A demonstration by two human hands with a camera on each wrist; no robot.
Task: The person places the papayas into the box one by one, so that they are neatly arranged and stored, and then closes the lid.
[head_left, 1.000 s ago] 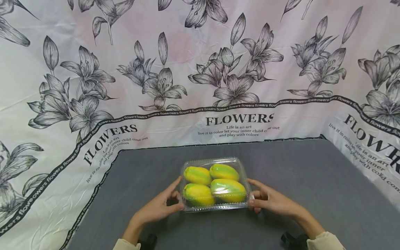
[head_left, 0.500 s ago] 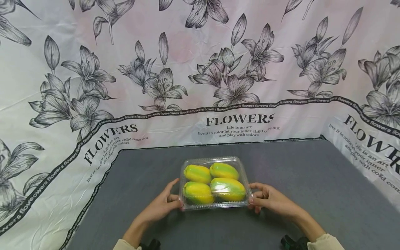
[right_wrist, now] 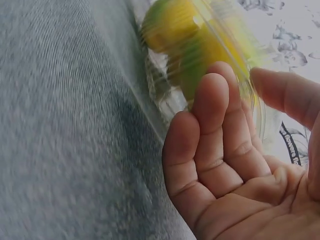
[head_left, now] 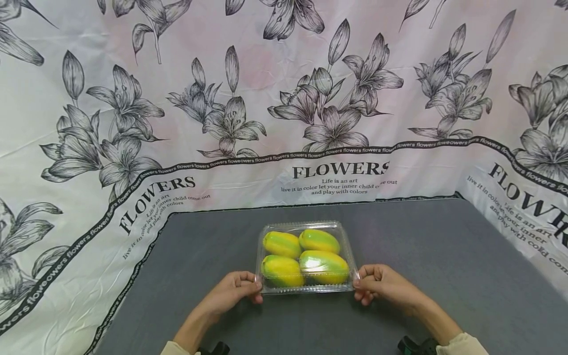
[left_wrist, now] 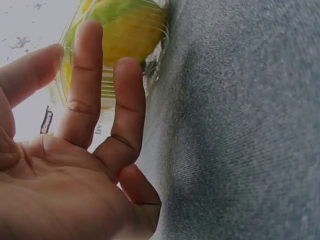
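Observation:
A clear plastic clamshell box (head_left: 306,291) sits on the grey table, its lid down over several yellow-green fruits (head_left: 324,267), mango-like in shape. At its near left corner my left hand (head_left: 231,291) pinches the rim between thumb and fingers. My right hand (head_left: 385,286) pinches the rim at the near right corner in the same way. The left wrist view shows the left hand (left_wrist: 75,170) with its thumb and a finger on either side of the rim and the lower fingers apart from the box. In the right wrist view, the right hand's fingers (right_wrist: 212,100) lie below the rim.
The grey cloth-covered table (head_left: 213,236) spreads out around the box. A white curtain (head_left: 248,187) printed with flowers and lettering borders it at the back and both sides. Black wrist straps (head_left: 414,345) show near the cream sleeves (head_left: 461,344).
The left index finger, stretched along the box's side before, has drawn back to the near corner. Right fingers have gathered at the other corner. In the head view the box has shifted slightly upward.

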